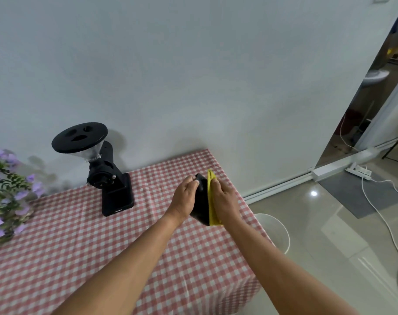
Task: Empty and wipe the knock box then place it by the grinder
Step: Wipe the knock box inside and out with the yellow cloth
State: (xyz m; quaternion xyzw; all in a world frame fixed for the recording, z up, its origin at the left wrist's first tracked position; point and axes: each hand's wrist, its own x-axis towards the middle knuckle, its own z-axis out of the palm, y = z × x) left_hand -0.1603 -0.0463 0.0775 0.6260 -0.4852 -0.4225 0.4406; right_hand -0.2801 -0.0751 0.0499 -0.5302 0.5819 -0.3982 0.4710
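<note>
While the left grip (185, 196) clasps the stiff, likely light knock box (200, 202) by its rim, the flat right grip (223, 198) presses cloth (212, 213) on.

One black coffee grinder (111, 178) with a clear hopper and a round lid, and three openings in that lid. Right of the grinder: one black knock box (200, 201), one yellow cloth (211, 201) and two bare hands, the left hand (184, 198) and the right hand (224, 201). Under the grinder lies one red-and-white checked tablecloth (102, 258). Left of the grinder is one bunch of purple flowers (7, 189). Far right of the grinder, on the floor, are one white round object (270, 226) and one white power strip (358, 171).
</note>
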